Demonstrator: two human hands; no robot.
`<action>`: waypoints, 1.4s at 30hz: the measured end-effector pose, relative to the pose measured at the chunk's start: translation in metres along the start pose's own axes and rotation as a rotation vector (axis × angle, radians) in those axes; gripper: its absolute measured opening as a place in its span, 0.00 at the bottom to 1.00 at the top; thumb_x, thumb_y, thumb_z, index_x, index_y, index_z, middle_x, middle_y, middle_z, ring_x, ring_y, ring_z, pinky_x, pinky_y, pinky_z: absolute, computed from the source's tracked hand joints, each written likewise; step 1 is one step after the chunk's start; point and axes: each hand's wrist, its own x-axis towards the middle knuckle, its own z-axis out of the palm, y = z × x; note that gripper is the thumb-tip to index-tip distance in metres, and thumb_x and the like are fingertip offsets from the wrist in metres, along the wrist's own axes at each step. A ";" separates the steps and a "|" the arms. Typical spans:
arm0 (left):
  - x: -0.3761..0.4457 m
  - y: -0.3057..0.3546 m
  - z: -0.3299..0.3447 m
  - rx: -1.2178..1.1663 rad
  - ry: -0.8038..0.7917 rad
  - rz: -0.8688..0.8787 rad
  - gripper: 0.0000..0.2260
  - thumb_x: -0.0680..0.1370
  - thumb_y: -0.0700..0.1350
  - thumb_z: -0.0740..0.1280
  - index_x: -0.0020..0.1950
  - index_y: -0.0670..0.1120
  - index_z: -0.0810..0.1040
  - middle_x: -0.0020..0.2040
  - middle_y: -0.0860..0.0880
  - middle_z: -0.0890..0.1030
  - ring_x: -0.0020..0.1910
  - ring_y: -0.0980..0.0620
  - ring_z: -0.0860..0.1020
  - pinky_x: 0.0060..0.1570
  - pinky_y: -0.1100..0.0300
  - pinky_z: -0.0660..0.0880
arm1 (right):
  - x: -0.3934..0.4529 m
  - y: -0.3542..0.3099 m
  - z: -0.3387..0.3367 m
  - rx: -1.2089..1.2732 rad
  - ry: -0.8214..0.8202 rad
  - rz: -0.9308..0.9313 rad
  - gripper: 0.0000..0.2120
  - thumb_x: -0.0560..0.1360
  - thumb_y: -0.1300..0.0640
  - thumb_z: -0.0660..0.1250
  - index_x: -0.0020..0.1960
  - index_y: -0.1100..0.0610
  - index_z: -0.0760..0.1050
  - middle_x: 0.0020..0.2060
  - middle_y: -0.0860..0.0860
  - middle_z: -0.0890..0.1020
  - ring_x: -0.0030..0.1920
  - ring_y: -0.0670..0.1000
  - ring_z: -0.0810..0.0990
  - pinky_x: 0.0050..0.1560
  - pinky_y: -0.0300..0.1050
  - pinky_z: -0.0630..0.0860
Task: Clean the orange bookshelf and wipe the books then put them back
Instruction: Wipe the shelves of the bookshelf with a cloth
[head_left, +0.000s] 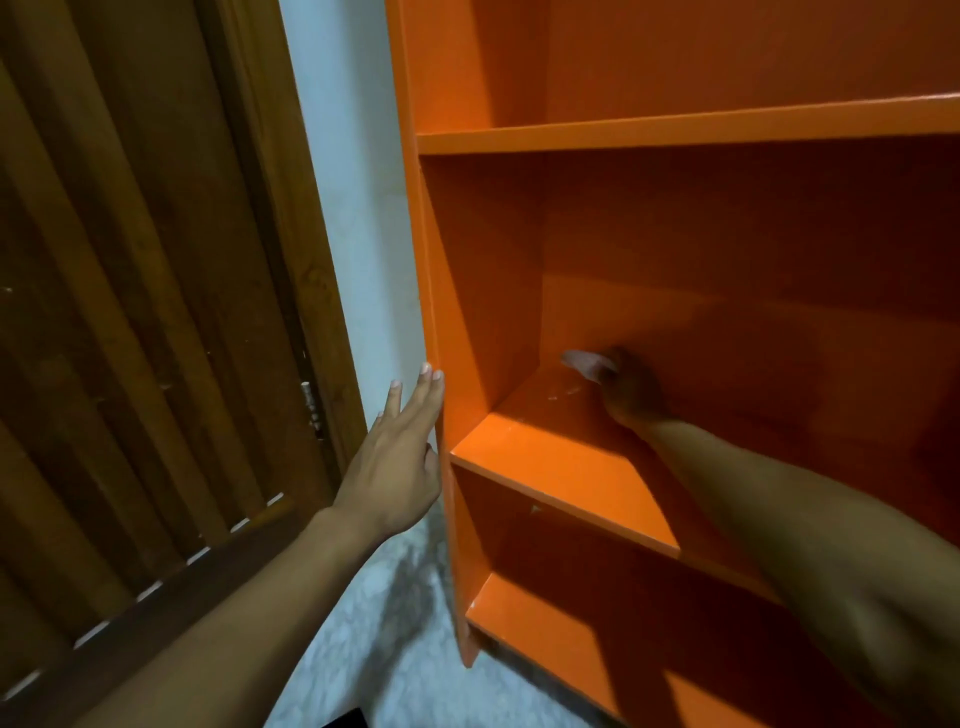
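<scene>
The orange bookshelf (675, 124) fills the right of the view, and its visible shelves hold no books. My left hand (400, 457) rests with straight fingers against the outer left side panel, fingertips at the panel's front edge. My right hand (631, 387) reaches deep into the middle compartment, near the back left corner. It grips a small whitish cloth (584, 364) against the shelf board. No books are in view.
A dark wooden door (145, 312) stands at the left, with a metal hinge at its edge. A strip of pale wall (358, 208) separates the door frame from the bookshelf. Grey speckled floor (384, 623) lies below.
</scene>
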 end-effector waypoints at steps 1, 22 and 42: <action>0.000 0.000 0.000 -0.001 0.002 0.005 0.34 0.83 0.39 0.57 0.81 0.54 0.40 0.80 0.58 0.40 0.78 0.51 0.38 0.69 0.40 0.69 | 0.005 0.002 0.009 -0.019 -0.020 0.047 0.17 0.84 0.60 0.56 0.71 0.64 0.69 0.69 0.64 0.73 0.68 0.63 0.72 0.60 0.50 0.68; 0.001 0.011 -0.020 0.069 -0.052 -0.014 0.36 0.79 0.32 0.55 0.82 0.52 0.47 0.82 0.54 0.47 0.81 0.44 0.43 0.69 0.41 0.69 | -0.104 -0.081 0.071 -0.155 -0.302 -0.266 0.19 0.80 0.52 0.62 0.69 0.55 0.66 0.60 0.62 0.79 0.59 0.64 0.77 0.44 0.49 0.63; -0.002 0.035 -0.019 0.028 -0.061 -0.115 0.32 0.81 0.37 0.56 0.82 0.48 0.45 0.82 0.50 0.46 0.81 0.42 0.43 0.73 0.43 0.62 | -0.165 -0.004 0.001 -1.072 -0.381 -1.031 0.19 0.75 0.54 0.53 0.55 0.48 0.82 0.58 0.48 0.83 0.67 0.49 0.77 0.71 0.52 0.65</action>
